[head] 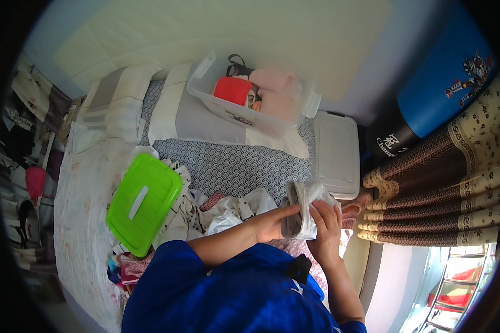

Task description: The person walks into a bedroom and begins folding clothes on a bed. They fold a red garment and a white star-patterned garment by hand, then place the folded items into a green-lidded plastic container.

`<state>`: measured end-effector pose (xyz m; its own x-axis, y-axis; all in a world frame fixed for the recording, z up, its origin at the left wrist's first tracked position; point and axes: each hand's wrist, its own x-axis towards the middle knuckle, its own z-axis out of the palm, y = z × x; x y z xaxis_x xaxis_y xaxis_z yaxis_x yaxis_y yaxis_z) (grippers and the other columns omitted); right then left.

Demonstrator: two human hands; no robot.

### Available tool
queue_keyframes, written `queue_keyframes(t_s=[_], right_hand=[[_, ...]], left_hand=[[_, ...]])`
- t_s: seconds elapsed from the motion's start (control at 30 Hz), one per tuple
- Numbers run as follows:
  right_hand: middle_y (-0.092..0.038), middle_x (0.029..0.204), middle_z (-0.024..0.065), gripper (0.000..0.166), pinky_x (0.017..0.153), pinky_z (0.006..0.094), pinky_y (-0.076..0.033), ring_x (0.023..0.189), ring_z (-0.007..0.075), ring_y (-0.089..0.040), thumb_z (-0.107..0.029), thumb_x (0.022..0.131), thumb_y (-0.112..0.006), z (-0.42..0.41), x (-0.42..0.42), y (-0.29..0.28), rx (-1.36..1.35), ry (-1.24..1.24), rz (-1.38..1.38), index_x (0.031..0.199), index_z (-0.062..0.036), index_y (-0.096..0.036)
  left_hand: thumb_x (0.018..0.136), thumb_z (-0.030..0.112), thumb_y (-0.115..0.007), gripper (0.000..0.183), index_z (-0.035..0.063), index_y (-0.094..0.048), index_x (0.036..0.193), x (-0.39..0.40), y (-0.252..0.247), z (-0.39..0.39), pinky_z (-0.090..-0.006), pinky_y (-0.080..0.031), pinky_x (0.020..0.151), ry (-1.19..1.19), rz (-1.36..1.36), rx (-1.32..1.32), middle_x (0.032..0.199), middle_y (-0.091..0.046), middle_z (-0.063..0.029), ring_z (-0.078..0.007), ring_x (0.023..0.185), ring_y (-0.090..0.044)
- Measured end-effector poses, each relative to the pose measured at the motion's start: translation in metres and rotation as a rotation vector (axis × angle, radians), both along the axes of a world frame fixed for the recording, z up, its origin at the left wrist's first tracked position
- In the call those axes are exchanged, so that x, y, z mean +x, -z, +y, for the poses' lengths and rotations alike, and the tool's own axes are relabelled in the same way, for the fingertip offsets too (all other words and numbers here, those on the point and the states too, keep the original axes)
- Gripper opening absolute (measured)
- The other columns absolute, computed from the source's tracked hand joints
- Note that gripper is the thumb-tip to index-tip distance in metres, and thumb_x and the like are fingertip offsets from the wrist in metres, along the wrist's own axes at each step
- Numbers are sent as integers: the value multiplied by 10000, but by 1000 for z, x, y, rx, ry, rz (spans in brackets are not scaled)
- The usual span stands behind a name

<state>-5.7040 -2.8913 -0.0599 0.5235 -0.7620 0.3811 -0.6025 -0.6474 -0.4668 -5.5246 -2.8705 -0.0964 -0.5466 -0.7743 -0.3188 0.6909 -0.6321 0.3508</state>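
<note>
A folded white and grey cloth [307,195], probably a garment, is held up between both hands in front of my body. My left hand [271,224] grips its left side, with a finger against the folded layers. On the other side my right hand [326,227] presses its fingers over the bundle's face. Beyond it on the bed, a clear plastic storage box [233,111] holds a red cloth [233,90], pink clothing [279,95] and a dark strap [236,62]. Loose white clothes [229,220] lie heaped to the left of the hands.
A bright green box lid [150,200] with a white handle rests on the clothes heap. Right of the patterned bed sheet [216,166] sits a closed grey-white bin [337,154]. A blue and black punching bag [437,91] and a brown curtain [429,195] stand at the right.
</note>
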Motion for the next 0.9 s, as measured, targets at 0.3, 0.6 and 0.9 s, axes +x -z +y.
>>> queue_keyframes(t_s=[0.3,0.6,0.9], right_hand=[[-515,1262,105,573,1064,534,-232,1216,312,-450,-35,632,-615,-19,26,-48,-168,-165,152,1162,-252,-623],[-435,1346,204,572,1037,505,-303,1247,399,-408,-140,636,-775,-10,-6,-45,-41,-49,-228,1155,-48,-553],[-511,1268,195,443,985,426,-396,1182,372,-483,-6,688,-711,8,-27,2,232,140,-226,1109,-18,-575]], left_hand=[[830,167,-647,500,39,-453,1272,42,-44,5,-371,-433,972,-129,-208,-23,1194,-558,-88,-210,1125,-535],[760,41,-654,335,-24,-589,1082,149,-102,-42,-365,-498,889,-570,-402,-182,1053,-631,-123,-231,975,-617],[819,131,-647,457,-12,-482,1221,266,-147,-175,-385,-446,958,-896,-559,-363,1226,-547,-136,-257,1121,-544]])
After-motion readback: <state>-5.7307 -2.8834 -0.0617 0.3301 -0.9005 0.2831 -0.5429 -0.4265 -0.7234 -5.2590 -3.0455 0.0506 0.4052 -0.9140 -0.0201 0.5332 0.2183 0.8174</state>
